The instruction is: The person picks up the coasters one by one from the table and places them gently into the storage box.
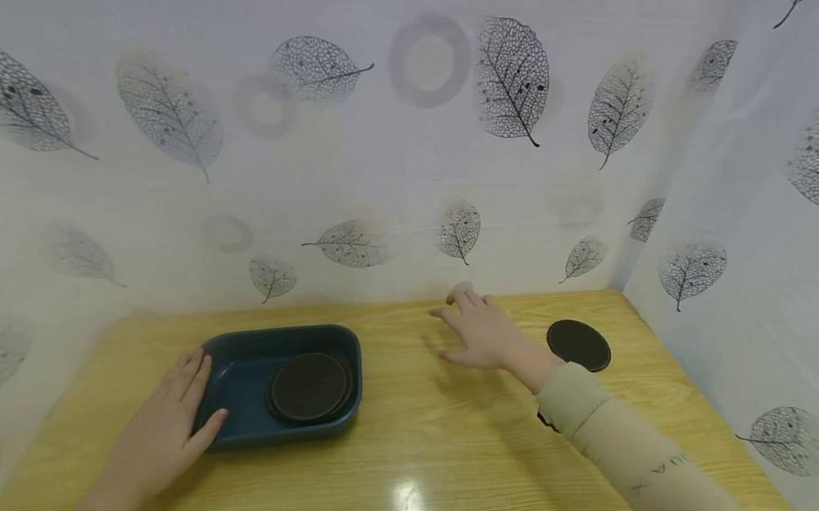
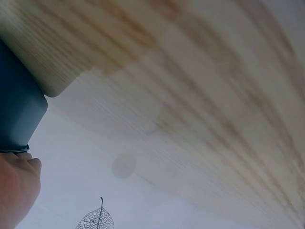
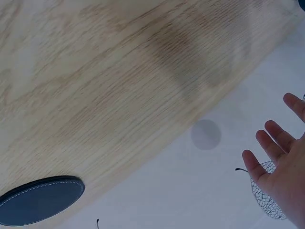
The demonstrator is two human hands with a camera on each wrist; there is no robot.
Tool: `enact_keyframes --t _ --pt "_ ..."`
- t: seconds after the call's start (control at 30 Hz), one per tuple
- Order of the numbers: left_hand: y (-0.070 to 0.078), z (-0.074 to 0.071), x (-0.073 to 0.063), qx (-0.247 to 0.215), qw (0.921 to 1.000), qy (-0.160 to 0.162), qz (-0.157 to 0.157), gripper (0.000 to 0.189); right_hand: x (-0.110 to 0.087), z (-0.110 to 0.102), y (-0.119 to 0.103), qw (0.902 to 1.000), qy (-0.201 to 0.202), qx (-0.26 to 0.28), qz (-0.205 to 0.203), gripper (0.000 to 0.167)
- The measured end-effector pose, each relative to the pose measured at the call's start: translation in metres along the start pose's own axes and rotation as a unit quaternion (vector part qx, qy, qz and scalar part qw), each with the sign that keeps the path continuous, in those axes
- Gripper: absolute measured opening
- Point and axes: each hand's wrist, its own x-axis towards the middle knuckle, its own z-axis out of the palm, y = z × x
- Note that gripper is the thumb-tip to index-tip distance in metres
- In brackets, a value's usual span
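A dark blue rectangular tray (image 1: 245,436) with raised walls stands on the left half of the table. Inside it, toward the right end, lie round black coasters (image 1: 309,387), one stacked over another. My left hand (image 1: 156,436) rests on the tray's left rim, fingers straight and thumb over the near edge. To the right of the tray, my right hand (image 1: 484,335) hovers over the table with fingers spread and nothing in it. One more black coaster (image 1: 579,345) lies on the table beyond my right wrist; the right wrist view shows its stitched edge.
The yellow wood-grain table (image 1: 414,452) ends at the back against a white curtain (image 1: 371,169) printed with leaves. This curtain continues along the right side. A light glare shows on the table's near middle.
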Motion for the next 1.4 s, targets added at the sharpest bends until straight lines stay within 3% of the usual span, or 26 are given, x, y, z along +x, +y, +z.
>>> enact_keyframes --t 0.7,1.13,1.4 --pt "-0.002 0.002 -0.003 0.000 1.0000 0.006 -0.001 0.083 -0.057 0.009 0.079 0.9955 0.016 0.007 0.093 0.066" --pt "0.001 0.000 -0.002 -0.006 1.0000 0.001 -0.003 0.083 -0.091 0.016 0.110 0.9913 0.018 0.020 0.129 0.064" --pt "0.000 -0.001 -0.001 -0.006 1.0000 -0.006 -0.005 0.083 -0.099 0.026 0.126 0.9875 0.011 0.025 0.155 0.065"
